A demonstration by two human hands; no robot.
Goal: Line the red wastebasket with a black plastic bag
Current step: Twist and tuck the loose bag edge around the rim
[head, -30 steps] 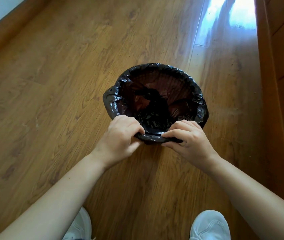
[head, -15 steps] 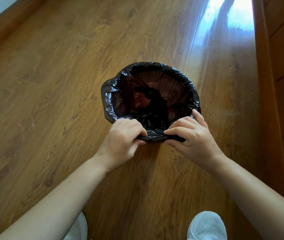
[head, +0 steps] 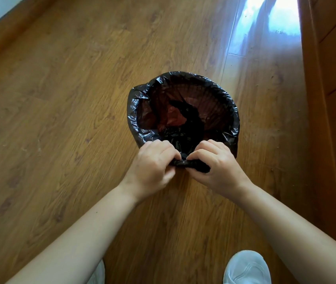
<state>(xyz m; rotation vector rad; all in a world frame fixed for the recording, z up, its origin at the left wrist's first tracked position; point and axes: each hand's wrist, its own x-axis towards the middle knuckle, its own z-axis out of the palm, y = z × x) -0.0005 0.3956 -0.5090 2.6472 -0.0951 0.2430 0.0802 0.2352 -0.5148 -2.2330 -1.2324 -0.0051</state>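
The red wastebasket (head: 210, 99) stands on the wooden floor, seen from above; its ribbed red inside shows through the thin black plastic bag (head: 134, 117) that fills it and folds over the rim all around. At the near rim, my left hand (head: 152, 167) and my right hand (head: 216, 165) pinch a bunched, twisted piece of the bag's edge between thumbs and fingers. The hands nearly touch each other. The basket's outer wall is hidden under the bag.
Wooden floor (head: 60, 119) lies all around. A wooden cabinet or door panel (head: 335, 99) runs along the right. A skirting board (head: 9, 31) crosses the top left. My white shoes (head: 247, 267) are at the bottom edge.
My two hands have drawn closer together at the near rim, gathering the bag's slack edge into a tighter bunch. The basket stays in place.
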